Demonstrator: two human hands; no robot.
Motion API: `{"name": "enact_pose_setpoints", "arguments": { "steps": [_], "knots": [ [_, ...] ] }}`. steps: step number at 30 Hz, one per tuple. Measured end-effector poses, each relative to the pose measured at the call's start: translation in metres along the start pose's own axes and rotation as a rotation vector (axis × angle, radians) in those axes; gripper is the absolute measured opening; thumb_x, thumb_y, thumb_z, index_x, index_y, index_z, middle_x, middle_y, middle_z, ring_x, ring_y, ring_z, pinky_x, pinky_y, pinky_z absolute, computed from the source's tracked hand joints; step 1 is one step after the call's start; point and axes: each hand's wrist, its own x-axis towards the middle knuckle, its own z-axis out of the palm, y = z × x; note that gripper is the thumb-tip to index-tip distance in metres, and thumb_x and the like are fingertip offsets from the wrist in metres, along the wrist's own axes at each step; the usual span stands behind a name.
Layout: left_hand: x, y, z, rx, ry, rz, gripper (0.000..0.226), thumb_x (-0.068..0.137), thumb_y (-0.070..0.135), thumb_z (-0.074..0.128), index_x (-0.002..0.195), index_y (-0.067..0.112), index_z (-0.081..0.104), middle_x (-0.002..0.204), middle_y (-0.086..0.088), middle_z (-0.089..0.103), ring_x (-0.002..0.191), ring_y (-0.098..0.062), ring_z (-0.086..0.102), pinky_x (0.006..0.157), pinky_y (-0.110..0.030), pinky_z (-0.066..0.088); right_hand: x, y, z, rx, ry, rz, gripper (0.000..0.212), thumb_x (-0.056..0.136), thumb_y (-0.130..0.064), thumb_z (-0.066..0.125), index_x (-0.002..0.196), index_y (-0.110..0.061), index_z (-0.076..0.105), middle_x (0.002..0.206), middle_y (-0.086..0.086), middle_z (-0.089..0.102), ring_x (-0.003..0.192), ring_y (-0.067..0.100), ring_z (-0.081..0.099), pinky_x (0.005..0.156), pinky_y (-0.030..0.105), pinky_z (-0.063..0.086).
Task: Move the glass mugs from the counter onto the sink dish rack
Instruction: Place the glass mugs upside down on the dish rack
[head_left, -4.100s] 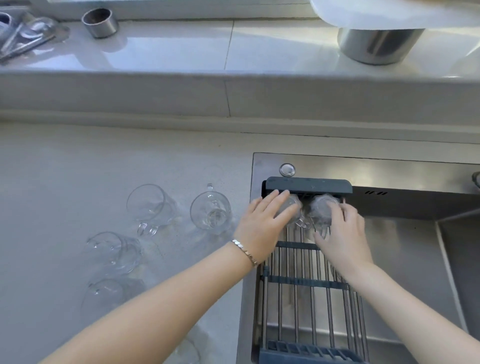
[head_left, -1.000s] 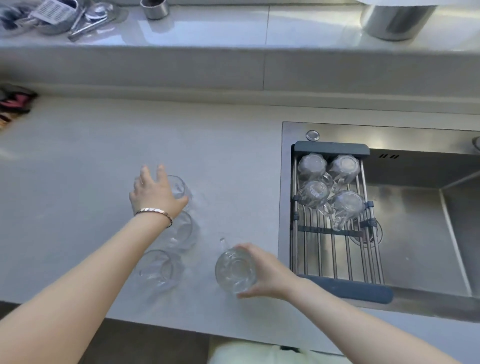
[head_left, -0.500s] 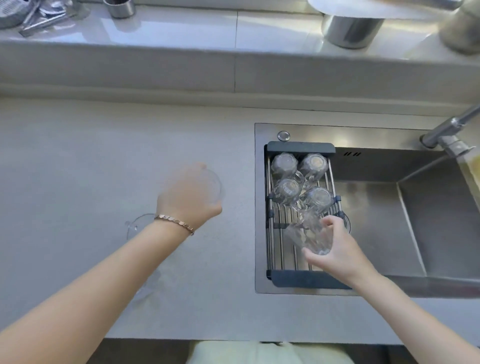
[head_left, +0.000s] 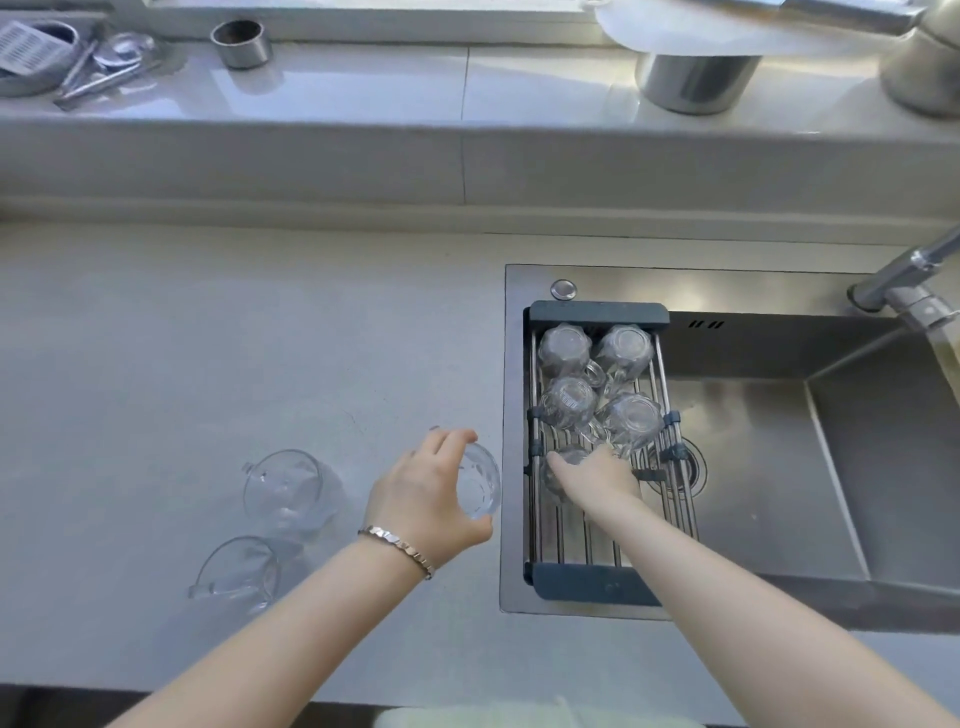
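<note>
Since half a second ago the right hand has come down onto the dish rack, lowering its mug just below the four glass mugs already sitting upside down in the rack's upper half, while the left hand has carried another mug rightward to the counter's edge, just beside the sink. Right-hand fingers are curled over the top of their mug, so the grip is closed on it; the glass under the palm is mostly hidden, and whether it already rests on the bars cannot be told. Left-hand fingers wrap around the mug's side, holding it with the mouth turned toward the rack. Two more mugs lie on the counter at lower left of the frame. To set this one down well, it likely pays to seat the rim flat across several bars, clear of the neighbouring handles — glass against glass could chip — and let go only once it sits steady. Then the left mug probably belongs in the free spot at the right, in the same row.
</note>
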Motion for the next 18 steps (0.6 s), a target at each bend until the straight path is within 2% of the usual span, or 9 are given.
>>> {"name": "enact_pose_setpoints", "arguments": {
  "steps": [3,6,8,10,12,13,15,17,18],
  "knots": [
    [-0.002,-0.001,0.000,-0.009,0.022,-0.014,0.070,0.070,0.039,0.068,0.133,0.032,0.037,0.136,0.014,0.045,0.116,-0.017,0.054,0.088,-0.030,0.049,0.001,0.000,-0.003,0.265,-0.041,-0.076,0.073,0.086,-0.048,0.049,0.137,-0.003,0.022,0.130,0.024,0.047,0.106,0.037,0.057,0.081,0.035,0.046],
    [-0.003,0.003,0.000,-0.092,-0.009,-0.073,0.070,0.069,0.038,0.071,0.131,0.033,0.040,0.131,0.013,0.049,0.115,-0.017,0.055,0.089,-0.031,0.050,-0.016,0.025,-0.022,0.344,-0.146,-0.220,0.066,0.084,-0.037,0.057,0.138,-0.013,0.028,0.139,0.013,0.044,0.114,0.028,0.055,0.095,0.036,0.045],
    [-0.001,0.010,-0.001,-0.307,-0.049,-0.169,0.065,0.068,0.037,0.075,0.125,0.035,0.045,0.120,0.011,0.052,0.107,-0.017,0.058,0.088,-0.032,0.051,-0.037,0.048,-0.037,0.302,-0.191,-0.388,0.063,0.079,-0.025,0.066,0.134,-0.027,0.035,0.139,0.004,0.041,0.108,0.018,0.056,0.088,0.028,0.044],
    [0.003,0.021,0.002,-0.576,-0.088,-0.243,0.056,0.066,0.039,0.078,0.113,0.037,0.049,0.110,0.009,0.056,0.100,-0.017,0.060,0.083,-0.033,0.054,-0.061,0.067,-0.047,0.318,-0.275,-0.571,0.076,0.070,-0.021,0.076,0.125,-0.049,0.032,0.137,-0.011,0.039,0.108,0.002,0.052,0.092,0.024,0.044],
    [0.007,0.036,0.010,-0.896,-0.204,-0.293,0.043,0.070,0.032,0.079,0.104,0.033,0.052,0.106,0.004,0.061,0.095,-0.019,0.063,0.073,-0.031,0.057,-0.082,0.079,-0.052,0.434,-0.341,-0.663,0.087,0.063,-0.019,0.083,0.118,-0.060,0.029,0.131,-0.028,0.037,0.112,-0.008,0.050,0.095,0.016,0.041],
    [0.009,0.046,0.016,-1.042,-0.288,-0.315,0.037,0.073,0.027,0.078,0.100,0.032,0.053,0.107,0.001,0.062,0.096,-0.022,0.065,0.070,-0.032,0.058,-0.088,0.084,-0.053,0.552,-0.343,-0.659,0.087,0.063,-0.013,0.084,0.119,-0.055,0.032,0.128,-0.030,0.039,0.110,-0.009,0.053,0.091,0.013,0.044],
    [0.014,0.063,0.030,-1.195,-0.405,-0.324,0.035,0.071,0.024,0.078,0.098,0.031,0.056,0.118,-0.009,0.062,0.106,-0.033,0.063,0.074,-0.038,0.059,-0.089,0.093,-0.058,0.822,-0.297,-0.602,0.076,0.064,0.002,0.080,0.116,-0.039,0.042,0.125,-0.015,0.046,0.102,0.003,0.063,0.081,0.017,0.053],
    [0.018,0.077,0.041,-1.242,-0.480,-0.307,0.039,0.077,0.021,0.074,0.111,0.025,0.055,0.128,-0.011,0.058,0.114,-0.036,0.060,0.079,-0.041,0.058,-0.087,0.101,-0.069,0.940,-0.217,-0.563,0.067,0.063,0.008,0.077,0.110,-0.030,0.048,0.121,-0.004,0.051,0.093,0.014,0.068,0.072,0.023,0.058],
    [0.021,0.082,0.046,-1.224,-0.516,-0.294,0.041,0.082,0.021,0.070,0.119,0.022,0.053,0.130,-0.009,0.057,0.115,-0.034,0.060,0.083,-0.042,0.057,-0.086,0.106,-0.074,0.934,-0.178,-0.556,0.065,0.062,0.009,0.077,0.107,-0.029,0.050,0.117,-0.005,0.053,0.089,0.014,0.069,0.069,0.023,0.059]
  ]
}}
